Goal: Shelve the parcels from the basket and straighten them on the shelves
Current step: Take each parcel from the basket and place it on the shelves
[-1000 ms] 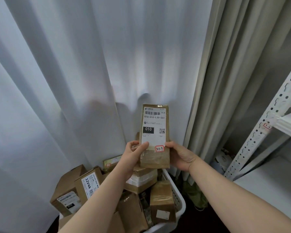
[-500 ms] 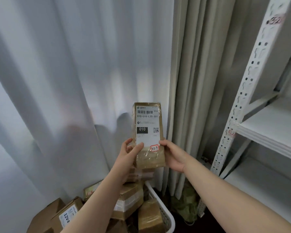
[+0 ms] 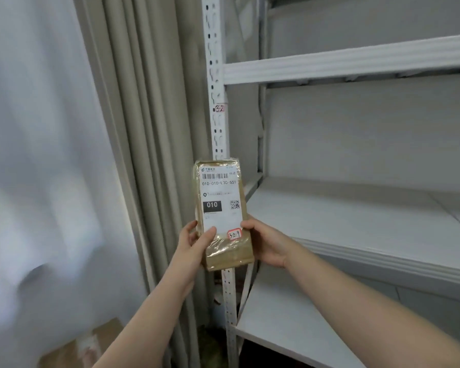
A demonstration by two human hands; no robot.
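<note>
Far left, the white curtain [image 3: 37,155] is blurred, and a brown carton [image 3: 91,346] is cut off by the bottom edge. The parcel [image 3: 225,251], brown with a white label and a red-edged sticker marked 32-9, is upright in the air before the rack's post [image 3: 215,75]. The left hand [image 3: 194,245] grips its lower left edge, thumb on the label. The right hand [image 3: 267,244] holds the lower right edge, fingers hidden behind, beside the shelf [image 3: 356,221].

White sheer curtain [image 3: 37,155] fills the left side, blurred. Beige pleated curtain [image 3: 149,128] hangs just right of it, falling to the dark floor [image 3: 210,343]. Plain grey wall [image 3: 356,134] far right.
</note>
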